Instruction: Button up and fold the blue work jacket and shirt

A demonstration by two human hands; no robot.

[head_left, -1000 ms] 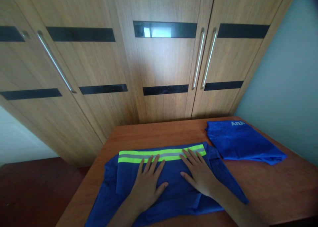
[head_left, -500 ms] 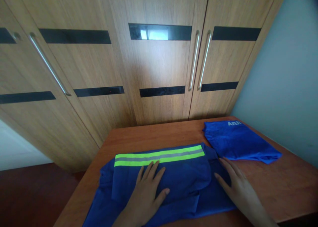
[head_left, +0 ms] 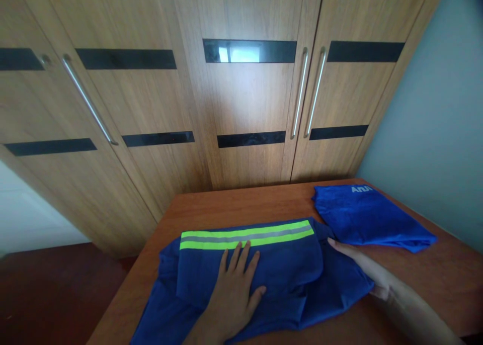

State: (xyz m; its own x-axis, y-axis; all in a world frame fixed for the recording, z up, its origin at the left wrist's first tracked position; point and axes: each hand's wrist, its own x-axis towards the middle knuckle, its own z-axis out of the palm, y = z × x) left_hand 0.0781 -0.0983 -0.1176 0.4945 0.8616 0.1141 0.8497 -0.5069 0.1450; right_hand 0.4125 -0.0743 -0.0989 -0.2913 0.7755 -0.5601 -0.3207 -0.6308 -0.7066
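Observation:
A partly folded dark blue work garment [head_left: 279,269] lies in front of me, with a lime-yellow and grey reflective band across its far edge. My left hand [head_left: 236,289] rests flat on its middle, fingers spread, the tips touching the band. At the garment's right side, my right hand [head_left: 364,264] has hold of the loose edge. Its thumb is on top, and the fabric hides most of the other fingers. That edge is lifted a little and bends around the hand.
A folded brighter blue garment [head_left: 370,217] with pale lettering lies at the table's back right. The reddish-brown wooden table [head_left: 241,204] stands against a wooden wardrobe [head_left: 249,98] with long metal handles. A pale wall [head_left: 437,149] closes off the right side.
My right hand has gone from lying with fingers out on the right edge to gripping it and raising it slightly. The left hand stays flat on the fabric. The view has shifted slightly.

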